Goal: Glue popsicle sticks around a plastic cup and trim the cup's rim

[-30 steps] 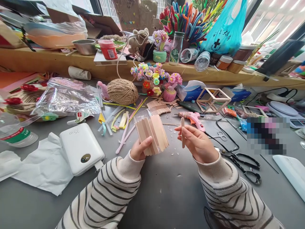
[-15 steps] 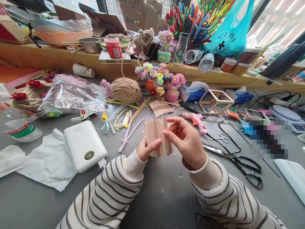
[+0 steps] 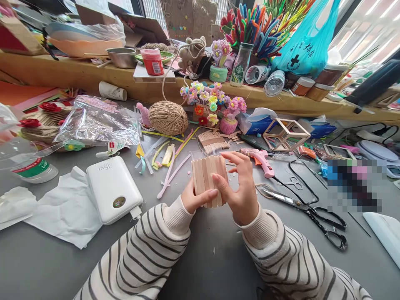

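Note:
Between my hands is a small panel of pale craft sticks (image 3: 206, 177), laid upright side by side, with clear plastic showing along its top edge. My left hand (image 3: 195, 198) grips it from the lower left, thumb across the front and the other fingers hidden behind. At the right edge, my right hand (image 3: 240, 187) rests its thumb on the front of the sticks. Its index fingertip is near the top right corner, and the other fingers are spread apart. Beyond the panel lies a pile of loose craft sticks (image 3: 214, 141).
A pink glue gun (image 3: 261, 160), black-handled scissors (image 3: 312, 210) and a stick cube frame (image 3: 287, 134) lie to the right. A white power bank (image 3: 114, 189) sits on tissue at left. Behind are a twine ball (image 3: 168, 118), crocheted flowers (image 3: 206, 98) and a crowded ledge (image 3: 150, 91).
The rightmost stick, standing apart and pinched by my right hand earlier, now lies against the others. My right hand has moved slightly left and lower, its fingers spreading. The view has shifted a little.

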